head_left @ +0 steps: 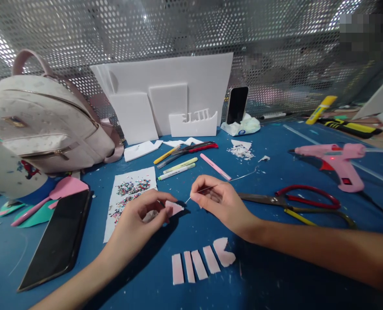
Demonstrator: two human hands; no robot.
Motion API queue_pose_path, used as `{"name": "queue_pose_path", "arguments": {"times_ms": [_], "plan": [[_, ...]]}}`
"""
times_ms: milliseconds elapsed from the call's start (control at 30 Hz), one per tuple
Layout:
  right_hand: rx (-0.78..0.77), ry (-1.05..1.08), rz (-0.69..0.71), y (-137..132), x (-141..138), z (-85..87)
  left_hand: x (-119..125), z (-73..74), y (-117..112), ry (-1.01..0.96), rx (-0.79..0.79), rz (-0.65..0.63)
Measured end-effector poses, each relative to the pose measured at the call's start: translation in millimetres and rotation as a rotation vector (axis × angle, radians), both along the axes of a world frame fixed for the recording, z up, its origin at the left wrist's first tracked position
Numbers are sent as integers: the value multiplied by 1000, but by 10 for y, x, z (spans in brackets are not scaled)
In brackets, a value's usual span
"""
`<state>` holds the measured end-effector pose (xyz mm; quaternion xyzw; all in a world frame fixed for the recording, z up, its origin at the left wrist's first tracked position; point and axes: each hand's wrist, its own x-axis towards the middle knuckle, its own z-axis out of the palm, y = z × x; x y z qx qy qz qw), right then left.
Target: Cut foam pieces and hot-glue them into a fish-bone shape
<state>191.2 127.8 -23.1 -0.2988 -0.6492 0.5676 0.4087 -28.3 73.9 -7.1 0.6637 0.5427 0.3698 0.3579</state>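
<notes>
My left hand [142, 213] pinches a small pink foam piece [174, 207] between thumb and fingers, its pointed end toward the right. My right hand [222, 204] grips a thin, pale, wire-like strand [243, 175]. One end of it comes out near the tip of the foam piece, seemingly just apart, and the long tail trails to the upper right. Below both hands lie several pink foam strips [197, 265] and a pink heart-shaped piece [224, 252]. Scissors with red and yellow handles [307, 200] rest beside my right wrist.
Left stand a backpack [45, 125] and a dark phone [57, 241]. Sequins lie on white paper [139, 173]. Markers [178, 168] and a red-black cutter [197, 147] lie ahead, before white foam boards [131, 116]. A pink glue gun [336, 159] sits right; a second phone [237, 104] stands behind.
</notes>
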Motion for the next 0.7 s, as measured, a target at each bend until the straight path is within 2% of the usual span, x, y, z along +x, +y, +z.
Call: {"name": "queue_pose_path", "arguments": {"times_ms": [200,400,700], "plan": [[-26,-28,46,-23,5,7,-10,-21,14,-35,-14,-49],[-23,-36,39,-26,-20,23,-3,-38,-30,128,100,-103],[11,-50,45,-46,-12,52,45,-119,-57,273,156,-207]]}}
